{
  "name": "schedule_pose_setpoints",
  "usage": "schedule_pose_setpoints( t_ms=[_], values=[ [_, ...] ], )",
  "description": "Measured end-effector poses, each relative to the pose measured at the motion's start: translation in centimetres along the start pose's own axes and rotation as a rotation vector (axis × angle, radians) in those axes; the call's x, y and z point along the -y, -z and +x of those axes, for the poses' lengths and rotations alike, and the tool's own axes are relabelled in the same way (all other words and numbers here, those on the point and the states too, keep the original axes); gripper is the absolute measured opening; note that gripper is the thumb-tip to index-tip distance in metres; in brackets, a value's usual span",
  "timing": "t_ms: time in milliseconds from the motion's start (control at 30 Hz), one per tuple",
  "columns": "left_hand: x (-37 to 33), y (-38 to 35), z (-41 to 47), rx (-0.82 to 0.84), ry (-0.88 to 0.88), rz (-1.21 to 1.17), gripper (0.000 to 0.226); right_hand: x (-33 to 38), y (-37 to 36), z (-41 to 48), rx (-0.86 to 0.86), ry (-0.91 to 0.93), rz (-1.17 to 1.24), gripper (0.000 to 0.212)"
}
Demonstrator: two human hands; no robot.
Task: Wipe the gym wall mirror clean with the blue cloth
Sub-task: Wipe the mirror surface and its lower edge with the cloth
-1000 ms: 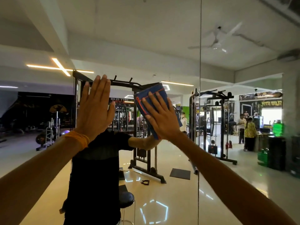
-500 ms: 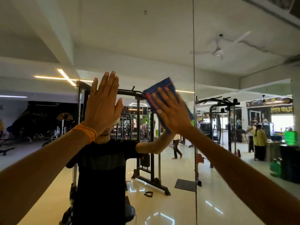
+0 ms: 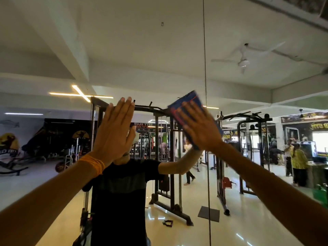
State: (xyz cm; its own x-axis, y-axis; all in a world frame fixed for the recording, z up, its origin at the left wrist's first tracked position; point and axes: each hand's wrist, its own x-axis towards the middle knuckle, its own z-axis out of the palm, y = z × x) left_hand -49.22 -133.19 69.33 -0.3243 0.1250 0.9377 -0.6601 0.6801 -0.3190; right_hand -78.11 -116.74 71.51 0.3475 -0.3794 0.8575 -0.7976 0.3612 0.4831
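Blue cloth [image 3: 186,105] half behind right hand [image 3: 200,130]

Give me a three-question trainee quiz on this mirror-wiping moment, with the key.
1. True or false: the left hand is held flat against the wall mirror, fingers straight.
2. Which hand presses the blue cloth to the glass? A) left B) right C) both
3. Fill in: the band on the left wrist is ____.
Key: 1 true. 2 B, the right hand, fingers spread over the cloth. 3 orange.
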Motion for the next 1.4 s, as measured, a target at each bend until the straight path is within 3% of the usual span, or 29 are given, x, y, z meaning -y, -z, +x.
schedule_pose_setpoints(
  t_ms=[67,133,200,300,400,433,533,600,633,767,867,933,1033,1067,1100,1200,1300,1367,1400],
  values=[
    [-0.8,-0.4,0.1,-0.002,0.017,0.006,0.069,-4.3,0.8,1.8,-0.04,-0.31,0.051,0.062],
    [-1.3,-0.9,0.2,-0.007,0.055,0.005,0.069,-4.6,0.5,1.8,-0.058,-0.459,0.108,0.064],
    [-2.0,-1.3,0.0,-0.017,0.071,-0.01,0.069,-1.6,-0.8,-1.1,-0.066,-0.345,0.058,0.062],
    [-3.8,-1.9,-0.4,-0.013,0.012,-0.01,0.069,2.5,-2.7,-8.7,0.026,0.092,-0.021,0.061],
    [-5.6,-2.5,-0.9,-0.016,0.003,-0.007,0.069,-1.2,-2.1,-9.5,0.082,0.351,-0.058,0.058],
    [-6.0,-2.5,-1.0,-0.02,0.014,-0.002,0.069,-3.1,-1.8,-8.0,0.062,0.313,-0.057,0.058],
    [-6.4,-2.6,-1.2,-0.013,0.029,0.009,0.068,-7.6,-0.8,-2.9,-0.029,-0.174,0.039,0.059],
    [-6.5,-2.8,-1.4,-0.002,0.039,0.003,0.068,-6.9,-0.9,-2.2,-0.062,-0.355,0.092,0.059],
    [-6.5,-2.9,-1.6,0.005,0.052,-0.005,0.068,-5.4,-1.5,-3.2,-0.069,-0.324,0.084,0.06],
    [-8.0,-3.3,-3.6,0.013,0.069,-0.02,0.067,1.8,-3.8,-13.5,0.014,0.17,-0.002,0.064],
    [-9.4,-3.6,-5.8,0.035,0.034,-0.029,0.068,-0.1,-3.5,-14.6,0.056,0.385,-0.006,0.064],
    [-9.8,-3.7,-6.7,0.05,0.023,-0.021,0.068,-2.8,-2.9,-11.3,0.018,0.274,-0.011,0.062],
    [-10.0,-3.8,-7.0,0.029,0.036,-0.006,0.067,-3.2,-1.9,-7.2,-0.069,-0.272,0.142,0.06],
    [-10.1,-3.8,-7.0,0.024,0.036,-0.006,0.066,-1.5,-2.2,-7.5,-0.078,-0.347,0.178,0.061],
    [-10.2,-3.8,-7.0,0.023,0.038,-0.009,0.066,0.8,-2.9,-9.0,-0.08,-0.322,0.168,0.062],
    [-10.4,-3.8,-8.0,0.044,0.049,-0.013,0.066,7.0,-4.7,-17.4,0.001,0.051,0.081,0.065],
    [-10.9,-3.9,-9.8,0.064,0.047,-0.01,0.066,5.2,-4.4,-20.4,0.055,0.326,0.034,0.064],
    [-11.4,-3.9,-10.3,0.06,0.069,-0.014,0.066,1.8,-3.8,-17.6,0.037,0.301,0.051,0.059],
    [-11.6,-4.0,-10.4,0.059,0.083,-0.017,0.067,0.3,-3.4,-15.6,0.006,0.163,0.079,0.056]
  ],
)
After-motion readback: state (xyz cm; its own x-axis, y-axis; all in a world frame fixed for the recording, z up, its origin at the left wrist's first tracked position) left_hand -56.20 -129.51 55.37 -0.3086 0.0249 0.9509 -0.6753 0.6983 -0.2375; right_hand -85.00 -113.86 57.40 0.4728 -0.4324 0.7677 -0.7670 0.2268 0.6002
